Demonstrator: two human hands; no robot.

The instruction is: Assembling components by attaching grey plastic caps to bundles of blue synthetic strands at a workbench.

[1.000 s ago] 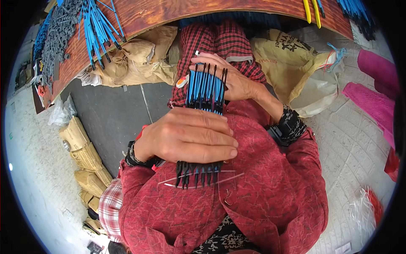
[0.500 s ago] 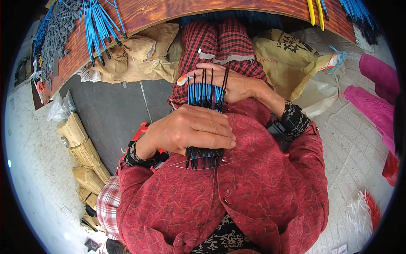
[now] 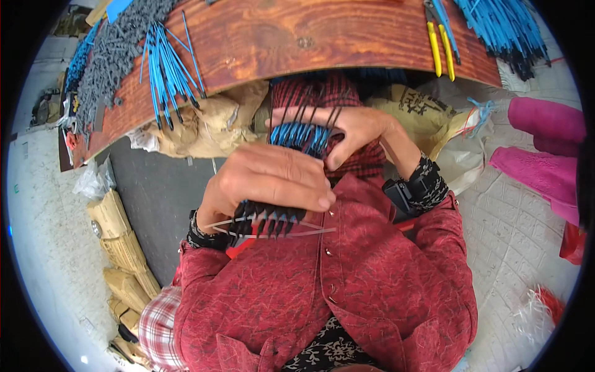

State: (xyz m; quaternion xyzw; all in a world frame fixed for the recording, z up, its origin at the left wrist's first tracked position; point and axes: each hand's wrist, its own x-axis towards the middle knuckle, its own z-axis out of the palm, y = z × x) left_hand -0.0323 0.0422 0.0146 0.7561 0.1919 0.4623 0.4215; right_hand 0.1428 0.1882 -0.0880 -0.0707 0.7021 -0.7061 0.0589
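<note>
Here's the bundle (image 3: 300, 136), before the jacket (image 3: 384, 266); long axis pointing away, near end angled left; left hand (image 3: 269, 177), nearer, clamped over its middle; right hand (image 3: 356, 130) spread behind far tips

We see dark printed lettering (image 3: 423, 104), partly creased, on a yellow sack (image 3: 403, 124) below the right side of the wooden table (image 3: 260, 43).

Workshop; yellow-handled pliers (image 3: 434, 48) on bench (image 3: 347, 40)
</note>
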